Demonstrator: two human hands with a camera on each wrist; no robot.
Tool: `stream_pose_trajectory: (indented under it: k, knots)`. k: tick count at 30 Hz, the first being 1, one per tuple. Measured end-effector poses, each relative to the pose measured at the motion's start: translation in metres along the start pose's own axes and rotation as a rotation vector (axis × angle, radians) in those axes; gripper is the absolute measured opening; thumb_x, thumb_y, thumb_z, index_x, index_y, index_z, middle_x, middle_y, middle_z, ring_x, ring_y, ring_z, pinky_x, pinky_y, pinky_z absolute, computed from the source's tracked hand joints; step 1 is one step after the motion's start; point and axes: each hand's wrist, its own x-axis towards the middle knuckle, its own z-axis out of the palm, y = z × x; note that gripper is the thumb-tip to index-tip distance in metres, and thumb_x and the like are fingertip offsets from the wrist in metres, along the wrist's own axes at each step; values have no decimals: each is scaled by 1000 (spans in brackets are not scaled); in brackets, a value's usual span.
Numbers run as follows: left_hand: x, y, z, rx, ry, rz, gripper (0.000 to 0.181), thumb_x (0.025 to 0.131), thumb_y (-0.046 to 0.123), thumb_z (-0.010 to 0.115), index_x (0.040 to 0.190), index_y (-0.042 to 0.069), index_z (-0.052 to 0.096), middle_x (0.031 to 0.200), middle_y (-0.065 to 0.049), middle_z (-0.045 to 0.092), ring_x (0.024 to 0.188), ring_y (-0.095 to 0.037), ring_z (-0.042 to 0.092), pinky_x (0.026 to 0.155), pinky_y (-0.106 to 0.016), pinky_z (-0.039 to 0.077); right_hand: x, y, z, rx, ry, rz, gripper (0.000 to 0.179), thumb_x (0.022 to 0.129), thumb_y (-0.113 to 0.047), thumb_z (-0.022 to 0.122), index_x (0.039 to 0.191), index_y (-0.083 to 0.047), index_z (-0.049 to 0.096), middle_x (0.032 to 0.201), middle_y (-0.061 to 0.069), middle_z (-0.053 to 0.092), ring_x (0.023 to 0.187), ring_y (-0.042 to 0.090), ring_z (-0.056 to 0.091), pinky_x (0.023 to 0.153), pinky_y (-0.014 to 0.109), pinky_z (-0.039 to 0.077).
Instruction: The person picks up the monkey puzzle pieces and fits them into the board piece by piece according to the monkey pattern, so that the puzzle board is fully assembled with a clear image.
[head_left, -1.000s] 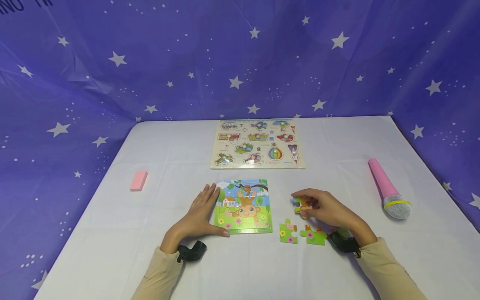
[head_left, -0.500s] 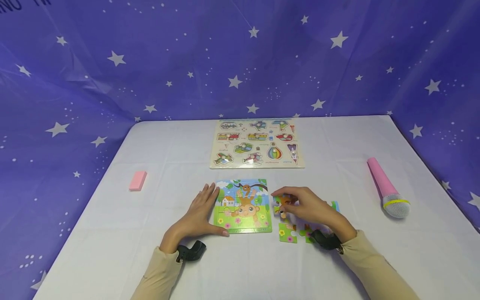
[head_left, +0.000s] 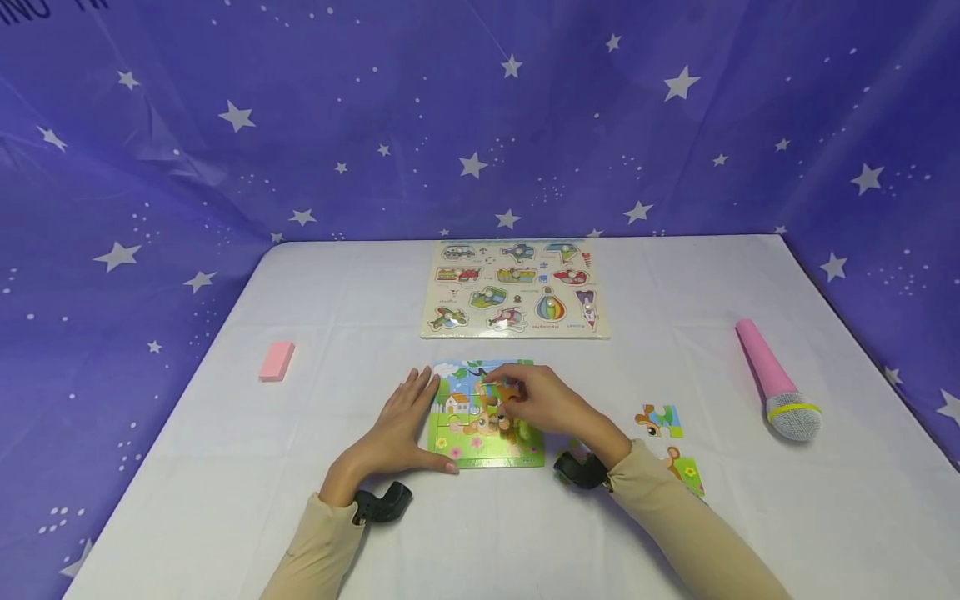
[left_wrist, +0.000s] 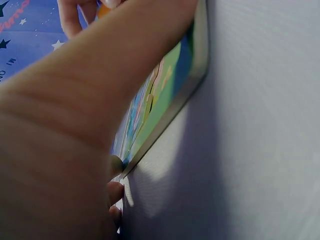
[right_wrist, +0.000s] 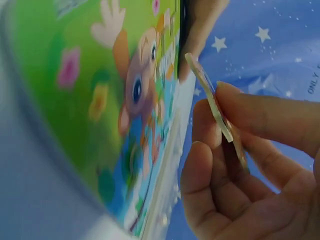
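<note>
The left hand [head_left: 393, 429] lies along the left side of a monkey jigsaw puzzle [head_left: 472, 460], thumb at its front edge and fingers straight. In the left wrist view fingertips touch the puzzle's [left_wrist: 150, 132] rim. Above the puzzle, the right hand [head_left: 551, 400] pinches a jigsaw piece [right_wrist: 212, 100] between thumb and fingers. The right wrist view has this piece tilted on edge, apart from the picture surface. Part of the monkey picture is hidden behind the right hand in the head view.
To the right lie loose jigsaw pieces [head_left: 662, 422], another [head_left: 688, 473] partly under the sleeve. Behind stands a vehicle peg puzzle [head_left: 517, 292]. A pink block [head_left: 277, 362] is at the left, a pink microphone [head_left: 776, 375] at the right. A starry curtain [head_left: 472, 125] borders the white table [head_left: 360, 333].
The right hand has moved left with the jigsaw piece, from the loose pieces to over the monkey puzzle. The left hand has stayed where it was.
</note>
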Motion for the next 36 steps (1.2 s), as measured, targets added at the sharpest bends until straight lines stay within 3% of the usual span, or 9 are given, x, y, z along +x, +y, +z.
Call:
stream_pose_trajectory:
  k: [3, 7, 17, 21, 27, 32, 36]
  knots:
    - [0, 0, 0, -2, -2, 0, 125, 55, 61, 76, 146, 9, 9, 155, -8, 0, 142, -27, -6, 115, -50, 2, 7, -4, 7, 15, -23, 29, 39, 79, -5, 65, 117, -9, 59, 75, 3, 50, 57, 10, 38, 48, 18, 34]
    - [0, 1, 0, -4, -1, 3, 125, 55, 60, 76, 146, 8, 9, 154, -9, 1, 142, -28, -5, 114, -50, 3, 13, -7, 13, 37, -60, 76, 45, 78, -3, 63, 122, -8, 54, 79, 4, 51, 55, 10, 39, 45, 19, 34]
    - [0, 0, 0, 5, 3, 12, 123, 56, 60, 76, 146, 8, 10, 154, -11, 2, 142, -29, -4, 114, -51, 4, 19, -7, 24, -88, -23, 135, 42, 73, -14, 74, 112, -9, 58, 84, 4, 57, 67, 14, 48, 58, 25, 41]
    - [-1, 1, 0, -2, 2, 7, 123, 56, 60, 76, 146, 8, 10, 154, -10, 2, 142, -28, -5, 114, -51, 4, 19, -8, 26, -144, 5, 141, 42, 72, -18, 75, 111, -11, 61, 90, 3, 58, 76, 14, 50, 66, 26, 43]
    - [-1, 0, 1, 2, -1, -3, 124, 56, 61, 75, 147, 9, 9, 154, -10, 1, 142, -27, -5, 115, -50, 3, 21, -6, 26, -183, -1, 149, 42, 73, -20, 73, 113, -12, 62, 94, 3, 51, 82, 15, 42, 67, 26, 39]
    - [0, 0, 1, 8, -3, -7, 125, 55, 62, 75, 147, 10, 8, 155, -9, 1, 142, -27, -5, 115, -49, 3, 20, -5, 25, -189, -28, 130, 53, 76, -20, 72, 124, -6, 55, 95, 5, 49, 82, 15, 39, 66, 25, 35]
    - [0, 1, 0, 3, -3, -3, 125, 55, 62, 75, 147, 9, 8, 155, -9, 0, 142, -27, -6, 115, -49, 3, 18, -4, 21, -183, -37, 101, 57, 79, -22, 70, 129, -4, 49, 101, 9, 50, 85, 16, 41, 69, 25, 38]
